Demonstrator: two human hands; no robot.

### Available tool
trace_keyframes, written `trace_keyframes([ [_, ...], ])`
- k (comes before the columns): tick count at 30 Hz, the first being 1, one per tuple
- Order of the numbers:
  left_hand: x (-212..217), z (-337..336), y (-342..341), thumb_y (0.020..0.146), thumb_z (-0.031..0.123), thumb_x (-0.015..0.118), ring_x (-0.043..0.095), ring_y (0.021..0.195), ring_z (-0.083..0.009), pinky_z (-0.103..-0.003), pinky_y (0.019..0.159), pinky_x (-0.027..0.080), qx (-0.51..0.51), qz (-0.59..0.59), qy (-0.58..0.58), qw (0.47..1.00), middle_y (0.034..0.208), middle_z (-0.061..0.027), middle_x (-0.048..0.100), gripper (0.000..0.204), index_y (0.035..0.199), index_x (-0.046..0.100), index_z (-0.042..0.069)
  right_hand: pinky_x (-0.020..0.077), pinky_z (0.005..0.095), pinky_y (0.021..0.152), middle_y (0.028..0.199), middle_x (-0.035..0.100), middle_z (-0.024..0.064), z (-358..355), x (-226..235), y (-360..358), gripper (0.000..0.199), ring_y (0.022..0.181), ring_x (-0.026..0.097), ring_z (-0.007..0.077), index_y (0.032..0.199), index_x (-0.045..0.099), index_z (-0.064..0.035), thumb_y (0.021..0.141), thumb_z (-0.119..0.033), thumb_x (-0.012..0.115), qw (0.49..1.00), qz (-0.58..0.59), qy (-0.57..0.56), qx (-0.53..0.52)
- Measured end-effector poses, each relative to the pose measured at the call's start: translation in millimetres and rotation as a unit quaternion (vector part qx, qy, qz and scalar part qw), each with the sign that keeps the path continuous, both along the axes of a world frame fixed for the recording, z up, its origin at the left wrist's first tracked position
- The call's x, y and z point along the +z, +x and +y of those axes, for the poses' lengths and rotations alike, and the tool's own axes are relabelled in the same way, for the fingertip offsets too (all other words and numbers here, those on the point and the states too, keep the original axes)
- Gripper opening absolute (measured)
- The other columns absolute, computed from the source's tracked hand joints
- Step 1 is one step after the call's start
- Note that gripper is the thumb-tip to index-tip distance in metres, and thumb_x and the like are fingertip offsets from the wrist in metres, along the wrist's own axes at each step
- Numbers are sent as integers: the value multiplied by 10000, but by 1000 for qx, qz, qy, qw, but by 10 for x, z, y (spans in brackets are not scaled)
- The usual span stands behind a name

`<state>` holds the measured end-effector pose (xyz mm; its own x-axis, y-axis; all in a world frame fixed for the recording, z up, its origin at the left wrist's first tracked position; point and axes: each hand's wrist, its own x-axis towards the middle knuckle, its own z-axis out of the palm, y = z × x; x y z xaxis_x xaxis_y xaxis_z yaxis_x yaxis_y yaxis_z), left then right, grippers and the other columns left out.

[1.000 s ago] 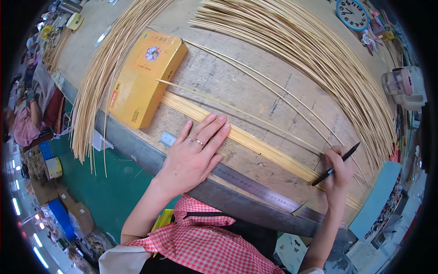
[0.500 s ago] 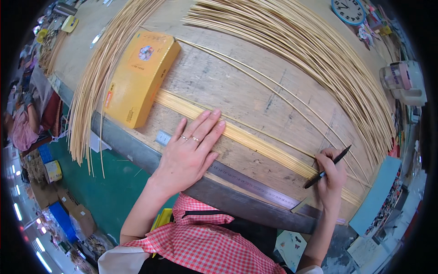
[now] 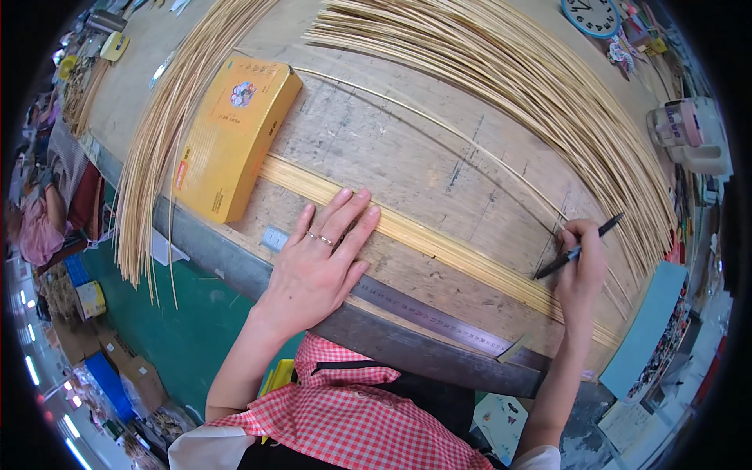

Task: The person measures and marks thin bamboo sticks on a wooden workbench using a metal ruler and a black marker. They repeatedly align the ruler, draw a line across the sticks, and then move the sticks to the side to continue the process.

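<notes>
A row of thin sticks (image 3: pixel 454 254) has been laid side by side on the bench (image 3: pixel 423 196), near the ruler (image 3: pixel 423 315), and is pressed by the left hand (image 3: pixel 317 262), its fingers flat and slightly apart; a pen (image 3: pixel 552 267) is clamped in the right hand (image 3: pixel 581 251), by whose bent fingers a loose stick (image 3: pixel 454 130) seems also pinched. That stick is not in the row; a left bundle (image 3: pixel 157 180) and a right bundle (image 3: pixel 540 102) are likewise left outside it.

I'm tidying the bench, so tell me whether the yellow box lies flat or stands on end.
Flat: the yellow box has its broad printed face up.
</notes>
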<state>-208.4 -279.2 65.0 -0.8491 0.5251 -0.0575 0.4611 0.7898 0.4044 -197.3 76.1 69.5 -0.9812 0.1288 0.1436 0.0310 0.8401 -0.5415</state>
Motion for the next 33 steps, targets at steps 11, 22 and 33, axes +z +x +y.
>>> trace_keyframes([
  [11, -3, 1, -11, 850, 150, 719, 357, 1478, -332, -566, 1167, 323, 3, -12, 17, 1000, 1575, -119, 385, 739, 1526, 423, 113, 478, 313, 703, 919, 636, 140, 118, -49, 361, 376, 833, 631, 271, 1023, 689, -32, 728, 165, 565, 995, 33, -40, 84],
  [22, -5, 16, -8, 858, 160, 703, 356, 1478, -326, -556, 1179, 306, 0, -6, 6, 1000, 1605, -114, 357, 740, 1534, 407, 106, 491, 338, 731, 941, 617, 155, 11, 12, 403, 398, 865, 621, 295, 1018, 684, -13, 680, 161, 568, 993, 1, -22, 115],
  [33, -18, 17, -3, 847, 154, 704, 356, 1478, -322, -554, 1174, 306, -1, 9, -1, 1000, 1601, -115, 368, 747, 1532, 412, 100, 449, 351, 836, 982, 573, 159, 57, -2, -246, 144, 926, 564, 343, 1010, 563, 11, 886, 79, 593, 998, 10, 39, 50],
])
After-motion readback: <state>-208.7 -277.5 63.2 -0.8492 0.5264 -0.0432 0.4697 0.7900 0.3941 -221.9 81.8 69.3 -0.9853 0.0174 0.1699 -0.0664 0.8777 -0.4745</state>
